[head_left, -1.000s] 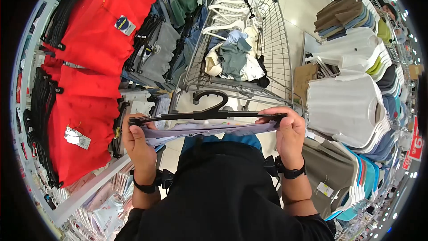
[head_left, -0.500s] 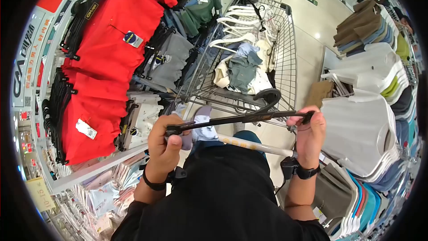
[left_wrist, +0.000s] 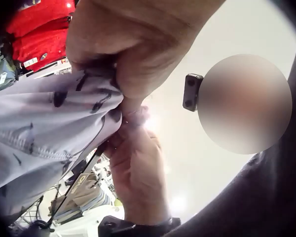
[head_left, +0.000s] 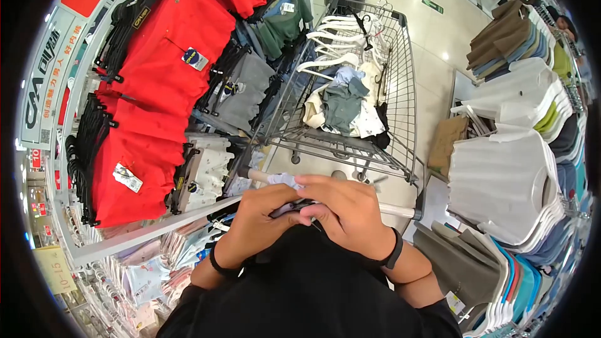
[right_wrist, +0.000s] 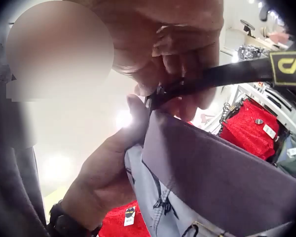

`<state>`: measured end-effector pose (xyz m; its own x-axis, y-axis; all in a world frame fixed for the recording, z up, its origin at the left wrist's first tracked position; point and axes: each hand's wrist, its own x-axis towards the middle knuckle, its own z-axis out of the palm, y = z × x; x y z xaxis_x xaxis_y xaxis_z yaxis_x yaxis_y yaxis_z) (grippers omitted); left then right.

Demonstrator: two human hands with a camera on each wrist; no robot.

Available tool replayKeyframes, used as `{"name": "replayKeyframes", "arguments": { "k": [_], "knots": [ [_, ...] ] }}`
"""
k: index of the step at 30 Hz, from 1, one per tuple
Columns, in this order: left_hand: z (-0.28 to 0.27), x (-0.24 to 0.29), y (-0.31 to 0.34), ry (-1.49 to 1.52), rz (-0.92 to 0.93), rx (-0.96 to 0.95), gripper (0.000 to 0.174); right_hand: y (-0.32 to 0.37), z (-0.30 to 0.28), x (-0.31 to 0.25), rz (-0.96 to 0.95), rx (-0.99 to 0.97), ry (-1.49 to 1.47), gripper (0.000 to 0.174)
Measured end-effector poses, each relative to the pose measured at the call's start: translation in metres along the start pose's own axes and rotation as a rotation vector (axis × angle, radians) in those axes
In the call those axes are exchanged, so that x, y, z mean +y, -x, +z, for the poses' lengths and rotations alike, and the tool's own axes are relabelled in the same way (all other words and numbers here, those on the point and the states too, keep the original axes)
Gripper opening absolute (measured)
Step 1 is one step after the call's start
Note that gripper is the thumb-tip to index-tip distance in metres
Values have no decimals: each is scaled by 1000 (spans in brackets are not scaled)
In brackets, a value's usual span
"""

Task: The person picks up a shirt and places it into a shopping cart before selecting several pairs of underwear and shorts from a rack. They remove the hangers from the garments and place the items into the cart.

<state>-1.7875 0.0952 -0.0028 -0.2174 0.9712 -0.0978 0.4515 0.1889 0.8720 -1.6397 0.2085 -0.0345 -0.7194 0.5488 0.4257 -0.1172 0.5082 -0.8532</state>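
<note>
left hand (head_left: 258, 220) and right hand (head_left: 352, 218), fingers pinching one end of black plastic hanger (right_wrist: 241, 73) (patterned lavender cloth garment (right_wrist: 219, 173) alongside)

The left hand (left_wrist: 130, 47) comes down from the top, its fingers gripping the gathered edge of a pale lavender-grey garment (left_wrist: 44, 126) that carries dark printed marks and a stitched seam. The right hand (left_wrist: 138, 180) reaches up from below to the same edge, a black wristband (left_wrist: 133, 228) around its wrist. A thin dark hanger (left_wrist: 85, 170) slants down beside the cloth — a small label with yellow lettering (left_wrist: 80, 183) shows near it. Red clothes (left_wrist: 39, 37) with white tags hang at upper left; brown and white clothes (left_wrist: 86, 202) show below. A small black device (left_wrist: 191, 92) sits beside a round blurred patch (left_wrist: 244, 103) — dark cloth (left_wrist: 251, 197) fills the lower right.
</note>
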Motion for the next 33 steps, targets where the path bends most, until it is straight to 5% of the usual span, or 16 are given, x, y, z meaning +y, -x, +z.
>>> {"name": "replayKeyframes", "arguments": {
  "k": [7,10,17,23,33],
  "knots": [
    [0,2,2,-6,-152,-75,29,14,8,-2,269,74,-107,13],
    [1,3,1,1,-252,-48,25,27,0,2,467,357,-303,10],
    [-23,22,-25,29,-267,-87,22,71,-78,1,414,741,-397,16],
    [-46,68,-76,129,81,25,28,123,-108,-6,461,934,-244,18],
    [-44,119,-196,332,253,235,33,175,-137,-5,585,1103,-48,26]
  ]
}}
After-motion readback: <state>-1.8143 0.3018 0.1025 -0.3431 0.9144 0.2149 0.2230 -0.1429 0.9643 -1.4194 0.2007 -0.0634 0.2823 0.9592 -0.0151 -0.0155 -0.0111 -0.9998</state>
